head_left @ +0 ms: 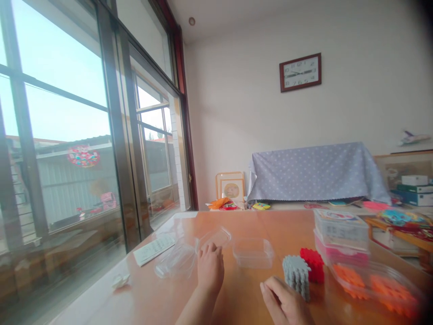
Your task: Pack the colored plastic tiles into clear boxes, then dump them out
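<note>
My left hand [210, 266] reaches over the table with its fingers bent down at the near edge of a clear plastic lid [218, 237], and appears to grip it. The fingertips are partly hidden. Left of it lie more clear plastic pieces [177, 262], and to the right stands a clear plastic container [253, 253]. My right hand [286, 300] is low by the near side with its fingers curled in and nothing visible in them. Close beside it stand a stack of grey notched-edge pieces [296, 273] and a stack of red ones [312, 264].
At the right, a clear tray [389, 271] holds orange notched pieces [392, 293]. Behind it, a clear box [341, 228] sits on a pink one [341, 250]. A printed sheet [154, 249] and a crumpled white scrap [120, 280] lie at the left of the brown table [237, 302].
</note>
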